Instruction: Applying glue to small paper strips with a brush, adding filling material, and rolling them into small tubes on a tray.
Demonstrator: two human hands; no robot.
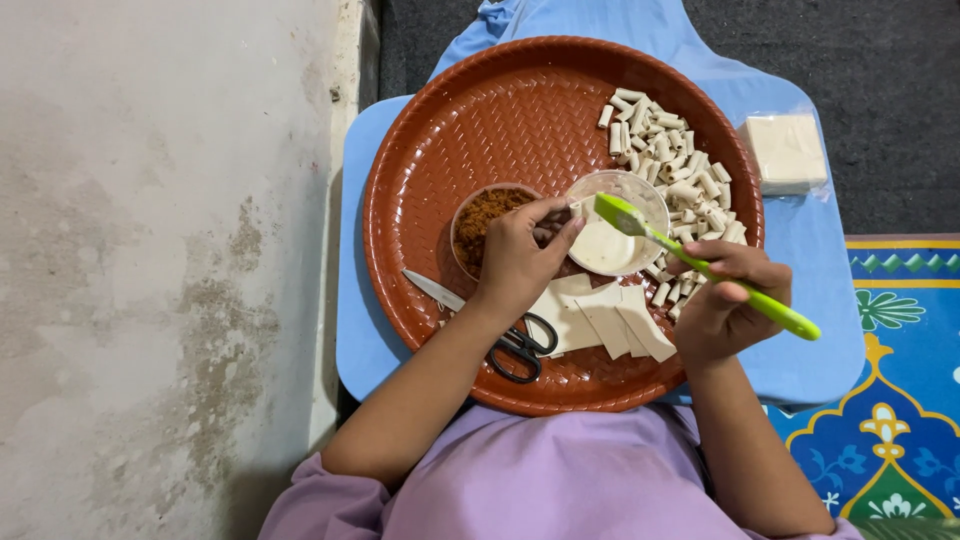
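Left hand: my left hand (518, 257) is closed on a small piece of pale wrapper held in its fingertips, just over the gap between the two bowls, near the centre of the tray.
Right hand: my right hand (728, 300) is clamped round the handle of a green silicone brush (700, 265), at about 4 o'clock on the tray.
Brush: its flat head points toward 10 o'clock and hangs over the clear bowl's rim; the handle sticks out past my fist toward 4 o'clock.
Clear bowl: the clear bowl (612, 245) holds a pale liquid and sits just right of centre.
Brown bowl: the bowl of brown crumbly filling (487, 218) sits just beside it at 9 o'clock, partly under my left hand.
Wrappers: cut pale wrapper sheets (610, 320) lie at 6 o'clock, near both hands.
Scissors: black-handled scissors (500, 335) lie at 7 o'clock, touching the sheets.
Rolls: a heap of small rolled pieces (675, 165) fills 1 to 3 o'clock.
Tray: the round brown woven-pattern tray (450, 130) rests on a blue surface (355, 330).
Packet: a packet of wrappers (787, 152) lies at 2 o'clock, off the tray.
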